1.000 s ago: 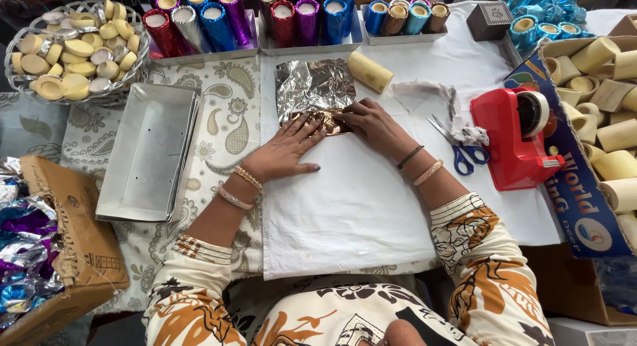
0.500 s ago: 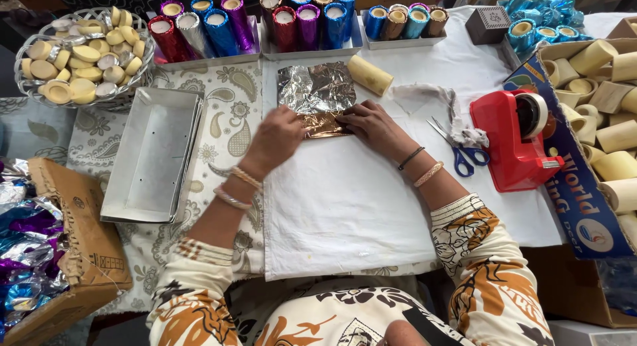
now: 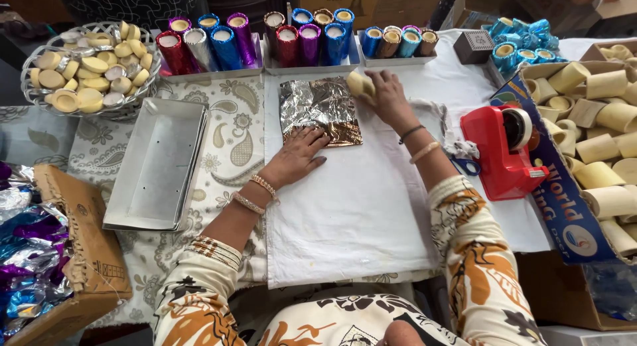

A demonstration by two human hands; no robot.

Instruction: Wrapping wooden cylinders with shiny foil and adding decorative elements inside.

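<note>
The right hand [image 3: 388,97] has left the crinkled foil sheet [image 3: 320,110] and now closes around the cream cylinder [image 3: 360,84] beside it. The left hand [image 3: 298,157] has slid to the sheet's lower edge.

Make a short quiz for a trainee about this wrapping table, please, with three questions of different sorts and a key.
1. True or false: the left hand lies flat on the foil sheet.
2. Multiple choice: what does the right hand grip? A) the scissors B) a cream cylinder C) the tape dispenser
3. Fill in: the empty metal tray lies to the ____ of the white cloth, from the person's side.

Key:
1. True; its fingers rest on the near edge of the sheet.
2. B; the cream cylinder is at the sheet's far right corner, while the red tape dispenser stands untouched.
3. left
</note>
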